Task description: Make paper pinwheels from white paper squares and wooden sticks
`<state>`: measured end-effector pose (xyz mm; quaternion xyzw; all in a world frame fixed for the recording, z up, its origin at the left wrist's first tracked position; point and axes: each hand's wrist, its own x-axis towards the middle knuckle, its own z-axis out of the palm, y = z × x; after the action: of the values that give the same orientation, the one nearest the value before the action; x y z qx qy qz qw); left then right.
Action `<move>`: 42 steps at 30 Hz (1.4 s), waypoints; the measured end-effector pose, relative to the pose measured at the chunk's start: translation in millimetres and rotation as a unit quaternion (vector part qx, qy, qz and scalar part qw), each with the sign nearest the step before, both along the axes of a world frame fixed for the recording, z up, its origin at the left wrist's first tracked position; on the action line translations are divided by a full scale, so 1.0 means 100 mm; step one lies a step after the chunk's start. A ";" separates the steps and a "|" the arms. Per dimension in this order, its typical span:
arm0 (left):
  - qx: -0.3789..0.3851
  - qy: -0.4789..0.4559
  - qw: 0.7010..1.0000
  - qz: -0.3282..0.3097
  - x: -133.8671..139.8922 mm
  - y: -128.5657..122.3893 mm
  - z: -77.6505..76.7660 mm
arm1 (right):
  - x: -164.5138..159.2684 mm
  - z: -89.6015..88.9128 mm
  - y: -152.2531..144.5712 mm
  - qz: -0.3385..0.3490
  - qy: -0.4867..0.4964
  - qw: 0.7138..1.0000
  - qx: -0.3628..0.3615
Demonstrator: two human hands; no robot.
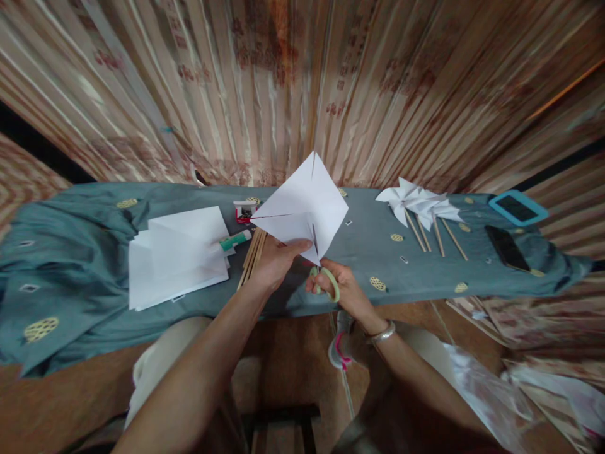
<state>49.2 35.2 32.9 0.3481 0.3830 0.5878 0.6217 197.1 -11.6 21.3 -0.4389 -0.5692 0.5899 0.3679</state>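
A white square sheet of paper (326,195) is held up over the table, turned corner-down, with slits running in from its top and left corners. My left hand (278,257) pinches its lower left part, thumb on top. In my right hand (343,287) is a pair of scissors (334,287) with pale green handles, my fingers through the loops. The scissor blades lie at the paper's bottom corner, along a cut there. Beneath my left hand, several wooden sticks (253,255) lie on the cloth.
A stack of white paper (177,258) with a glue stick (235,240) on it lies left, near a small red box (244,213). Several paper pinwheels (420,202) on sticks, a blue-framed tablet (518,208) and a black phone (507,247) lie right. Curtains (293,82) hang behind the table.
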 end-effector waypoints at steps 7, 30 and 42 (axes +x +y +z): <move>0.012 0.008 1.000 -0.002 0.03 -0.03 0.01 | 0.02 0.01 0.01 -0.003 0.003 1.000 0.001; -0.003 0.013 1.000 -0.006 0.02 -0.02 0.01 | -0.02 -0.02 0.02 -0.027 0.015 0.999 -0.030; -0.005 0.003 1.000 -0.011 0.01 -0.03 0.03 | -0.04 -0.04 0.03 -0.051 0.022 0.997 -0.054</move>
<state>50.4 32.4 36.4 0.3515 0.3838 0.5778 0.6287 192.8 -8.6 16.8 -0.4730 -0.5056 0.6099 0.3857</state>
